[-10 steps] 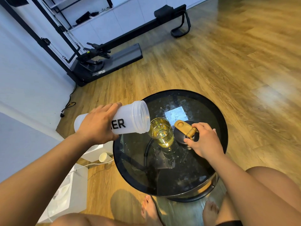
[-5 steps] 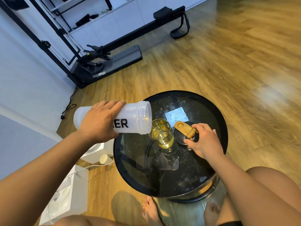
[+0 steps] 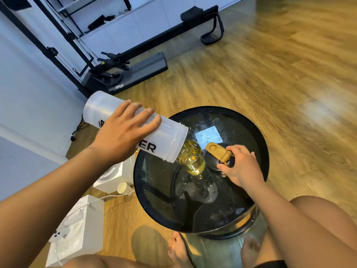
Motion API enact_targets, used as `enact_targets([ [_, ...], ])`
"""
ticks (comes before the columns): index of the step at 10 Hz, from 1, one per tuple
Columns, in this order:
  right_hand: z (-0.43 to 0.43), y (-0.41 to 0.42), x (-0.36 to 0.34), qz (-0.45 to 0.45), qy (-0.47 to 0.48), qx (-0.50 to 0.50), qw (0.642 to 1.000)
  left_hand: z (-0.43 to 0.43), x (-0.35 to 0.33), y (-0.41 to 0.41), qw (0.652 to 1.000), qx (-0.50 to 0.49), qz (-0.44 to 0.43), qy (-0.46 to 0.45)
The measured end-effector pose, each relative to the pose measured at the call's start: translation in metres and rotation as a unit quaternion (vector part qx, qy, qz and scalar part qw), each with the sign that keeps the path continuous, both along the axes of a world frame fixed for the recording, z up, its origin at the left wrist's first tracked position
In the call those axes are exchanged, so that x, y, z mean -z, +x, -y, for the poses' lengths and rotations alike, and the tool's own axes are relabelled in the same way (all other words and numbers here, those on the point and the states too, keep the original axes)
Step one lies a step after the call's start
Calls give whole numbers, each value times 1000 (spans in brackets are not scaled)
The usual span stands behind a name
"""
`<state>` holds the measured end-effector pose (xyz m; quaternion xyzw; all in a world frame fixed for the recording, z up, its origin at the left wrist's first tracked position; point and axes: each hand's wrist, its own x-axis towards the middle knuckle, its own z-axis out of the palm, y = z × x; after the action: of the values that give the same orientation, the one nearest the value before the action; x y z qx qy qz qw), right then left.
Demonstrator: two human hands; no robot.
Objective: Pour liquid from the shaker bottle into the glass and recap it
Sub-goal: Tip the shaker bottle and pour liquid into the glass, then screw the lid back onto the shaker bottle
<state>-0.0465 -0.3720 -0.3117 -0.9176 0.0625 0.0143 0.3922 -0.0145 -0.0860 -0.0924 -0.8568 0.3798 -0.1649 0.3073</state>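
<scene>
My left hand grips the frosted white shaker bottle, which is uncapped and tipped steeply, base up to the left, mouth down over the glass. The clear glass stands on the round black glass table and holds yellow liquid nearly to its rim. Just right of the glass lies the bottle's black cap with a gold flip lid. My right hand rests on that cap, fingers closed around its gold hinge.
White boxes and a paper cup with a white cable lie on the wooden floor left of the table. A black exercise machine stands by the wall behind. My bare feet and knees are under the table's near edge.
My left hand has raised the bottle's base, tipping it from about level to steeply mouth-down over the glass. My right hand has stayed on the cap.
</scene>
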Motion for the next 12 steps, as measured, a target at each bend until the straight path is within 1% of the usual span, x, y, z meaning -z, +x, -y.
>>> enact_targets([
  [2,0,0,0,0,-1,-2,1000,9,-12,8,997,54,42,28],
  [4,0,0,-1,-2,-3,-3,1000,9,-19,13,992,99,65,46],
  [5,0,1,-1,1,-5,-5,1000,7,-16,14,992,102,64,43],
  [6,1,2,-3,-6,-12,-9,1000,-1,0,15,997,74,33,4],
  [7,3,1,-5,-13,-16,-8,1000,-9,16,11,997,18,2,-72],
  [8,6,-2,-5,-10,-21,-7,1000,-19,55,-9,959,-89,-69,-260],
  [9,5,-3,-7,-17,-29,-9,999,-23,83,-30,877,-185,-104,-431],
  [10,0,-4,-14,-35,-49,7,998,-22,113,-56,749,-264,-104,-599],
  [11,-5,-5,-16,-33,-81,18,996,-20,124,-67,682,-287,-98,-665],
  [12,-10,-3,-13,-8,-93,31,995,-20,141,-76,613,-299,-105,-724],
])
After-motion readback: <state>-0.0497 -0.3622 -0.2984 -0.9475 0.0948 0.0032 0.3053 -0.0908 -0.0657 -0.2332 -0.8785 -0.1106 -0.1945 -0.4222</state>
